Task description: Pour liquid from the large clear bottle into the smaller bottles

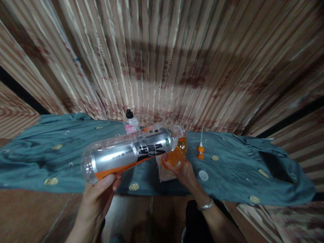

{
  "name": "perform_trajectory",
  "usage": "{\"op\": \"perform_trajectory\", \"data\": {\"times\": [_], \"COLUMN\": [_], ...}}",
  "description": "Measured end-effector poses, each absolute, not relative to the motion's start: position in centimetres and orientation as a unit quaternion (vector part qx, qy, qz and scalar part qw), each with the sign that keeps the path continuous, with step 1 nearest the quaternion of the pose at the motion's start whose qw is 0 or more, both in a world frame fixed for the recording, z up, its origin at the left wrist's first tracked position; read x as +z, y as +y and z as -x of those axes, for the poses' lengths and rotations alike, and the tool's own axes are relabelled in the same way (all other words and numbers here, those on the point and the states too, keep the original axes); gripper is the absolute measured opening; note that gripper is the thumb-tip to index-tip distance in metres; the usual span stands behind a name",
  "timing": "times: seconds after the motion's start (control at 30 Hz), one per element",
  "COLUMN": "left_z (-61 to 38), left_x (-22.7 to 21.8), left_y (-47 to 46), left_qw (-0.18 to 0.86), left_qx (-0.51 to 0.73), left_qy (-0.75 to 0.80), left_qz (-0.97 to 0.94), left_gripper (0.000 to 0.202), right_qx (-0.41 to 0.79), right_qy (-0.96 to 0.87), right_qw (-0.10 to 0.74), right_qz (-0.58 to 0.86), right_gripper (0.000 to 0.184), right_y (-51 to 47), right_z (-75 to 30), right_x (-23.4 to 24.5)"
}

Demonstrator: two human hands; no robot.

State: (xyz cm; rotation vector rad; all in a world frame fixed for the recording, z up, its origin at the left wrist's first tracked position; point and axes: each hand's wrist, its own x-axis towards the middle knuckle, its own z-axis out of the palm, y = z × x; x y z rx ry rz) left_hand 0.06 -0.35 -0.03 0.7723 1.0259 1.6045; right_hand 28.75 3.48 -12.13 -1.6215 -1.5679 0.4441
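Over the middle of the table [227, 175], the left hand [101, 194] is closed round the base end of the large bottle [118, 157], which slants with its uncapped mouth toward the far right. The right hand [181, 168] has its fingers wrapped round the orange bottle [177, 153], just beneath that mouth; whether the two openings touch, I cannot tell. The step looks like pouring, judging by how they are lined up. To do it well, hold the orange bottle steady, line the mouths up before raising the base, and tip slowly so that air can get in. With the left hand so far back, the neck may wander; a grip nearer the middle would probably steer it better.

A patterned teal cover drapes the table. A pale cloth [165, 175] lies below the orange bottle, handy for drips. To its right are an orange pump [200, 152] with a pale tube and a small white disc [203, 175]; at the far right lies a dark flat slab [275, 167]. A black-capped bottle [131, 123] stands behind. Striped curtains [152, 60] hang beyond, and a tiled floor [50, 216] shows near.
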Motion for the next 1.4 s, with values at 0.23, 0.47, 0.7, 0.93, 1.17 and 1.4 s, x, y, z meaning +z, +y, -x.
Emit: {"op": "perform_trajectory", "data": {"times": [0.23,0.47,0.7,0.93,1.17,1.4], "left_z": [-0.4,-0.6,-0.3,-0.4,-0.5,-0.5], "left_x": [0.2,0.4,0.5,0.8,0.6,0.8], "left_y": [-0.4,-0.8,-0.4,-0.6,-0.6,-0.5], "left_qw": [0.527,0.516,0.525,0.527,0.518,0.521], "left_qx": [0.668,0.671,0.664,0.663,0.667,0.662], "left_qy": [0.426,0.436,0.431,0.427,0.434,0.437], "left_qz": [-0.309,-0.304,-0.312,-0.318,-0.313,-0.317], "left_gripper": [0.038,0.039,0.058,0.061,0.056,0.051], "right_qx": [0.138,0.110,0.106,0.131,0.138,0.140], "right_qy": [-0.630,-0.639,-0.673,-0.639,-0.644,-0.650], "right_qw": [0.409,0.388,0.348,0.367,0.369,0.384], "right_qz": [0.645,0.655,0.644,0.664,0.656,0.640], "right_gripper": [0.051,0.053,0.066,0.055,0.057,0.051], "right_y": [3.7,3.6,3.6,3.7,3.6,3.6], "right_z": [-28.9,-29.0,-28.8,-28.9,-29.3,-28.5], "right_x": [-13.0,-12.7,-12.4,-12.5,-12.4,-12.0]}}
